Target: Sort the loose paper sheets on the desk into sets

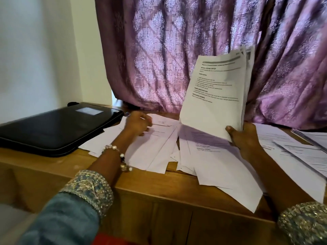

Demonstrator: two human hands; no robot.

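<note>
Black and closed, a zipped folder [53, 128] lies at the far left of the wooden desk [141, 190], with a pale label on its lid. Beside it, our left hand [138, 124] reaches out over the loose sheets [155, 147] that sprawl across the middle of the desk; its fingers are curled down onto the paper, though motion blur keeps us from telling whether they actually pinch a sheet or only press on it. A beaded bracelet [117, 156] circles that wrist, above a blue sleeve with an embroidered cuff [88, 188].

Further right, the scattered pages overlap one another at odd angles, and a few hang over the near edge of the desk. Our right hand [246, 138] grips a stack of printed sheets [217, 96] by its lower corner, thumb on the front and fingers behind, holding it upright and tilted above the desk (the top page shows headings and short paragraphs, too soft to read). At the far right, more printed pages [304, 152] lie flat in overlapping layers. Behind everything hangs a purple patterned curtain [177, 41].
</note>
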